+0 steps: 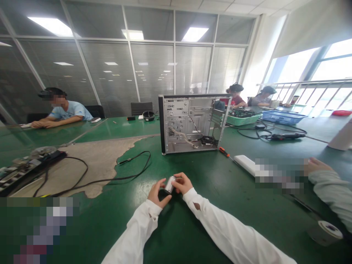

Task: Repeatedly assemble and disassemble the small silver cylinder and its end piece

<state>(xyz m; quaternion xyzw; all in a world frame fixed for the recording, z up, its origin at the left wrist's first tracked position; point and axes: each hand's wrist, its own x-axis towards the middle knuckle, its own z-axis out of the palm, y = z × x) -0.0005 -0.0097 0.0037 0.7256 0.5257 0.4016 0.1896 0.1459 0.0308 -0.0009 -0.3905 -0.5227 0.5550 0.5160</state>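
Your right hand [183,184] pinches one small silver cylinder [170,184] over the green tabletop [214,176] directly before you; your left hand [158,195] curves beside it, thumb and fingers parted, presumably as a steady, though whether it grips cannot be told. One computer case [192,123] stands upright, open side toward you, likely for interior access. Count also: one orange-handled screwdriver [224,152], one green basket [244,120], one blue basket [283,118].

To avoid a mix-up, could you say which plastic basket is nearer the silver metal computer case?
The green plastic basket; the blue plastic basket stands farther right.
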